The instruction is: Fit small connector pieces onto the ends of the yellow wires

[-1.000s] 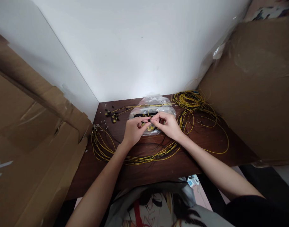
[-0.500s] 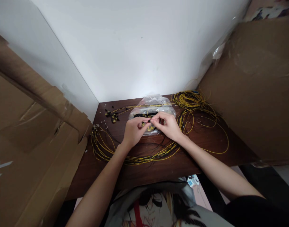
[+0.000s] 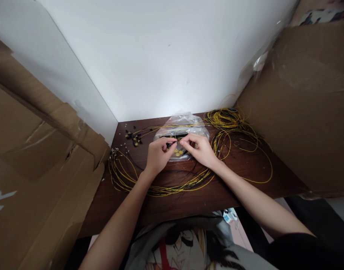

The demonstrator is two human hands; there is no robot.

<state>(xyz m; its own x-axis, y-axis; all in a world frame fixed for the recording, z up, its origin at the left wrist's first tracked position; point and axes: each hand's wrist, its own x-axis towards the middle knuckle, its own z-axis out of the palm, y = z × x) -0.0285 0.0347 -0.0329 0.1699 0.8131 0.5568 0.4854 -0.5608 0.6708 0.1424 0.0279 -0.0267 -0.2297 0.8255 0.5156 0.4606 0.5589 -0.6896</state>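
Observation:
My left hand (image 3: pixel 159 152) and my right hand (image 3: pixel 199 148) meet fingertip to fingertip, a small gap between them, above a clear plastic bag (image 3: pixel 186 119). The left thumb and index finger pinch a small black piece, mostly hidden by the fingers. My right thumb and forefinger are pressed together too; what they grip is too small to make out. A thin yellow wire (image 3: pixel 175 133) curves up beside the fingertips. Small black-and-yellow parts (image 3: pixel 178 152) lie in the bag, partly covered by my hands.
A coil of yellow and black wires (image 3: pixel 225 118) lies at the back right. More wires (image 3: pixel 166 190) sweep across the brown tabletop (image 3: pixel 183 206). Several small black-and-yellow pieces (image 3: pixel 136 140) sit at the back left. Cardboard boxes (image 3: pixel 42 161) flank both sides; a white wall (image 3: pixel 166 63) stands behind.
My left fingertips have drawn slightly left, away from the right ones, and a small gap has opened between them. The right hand has barely moved.

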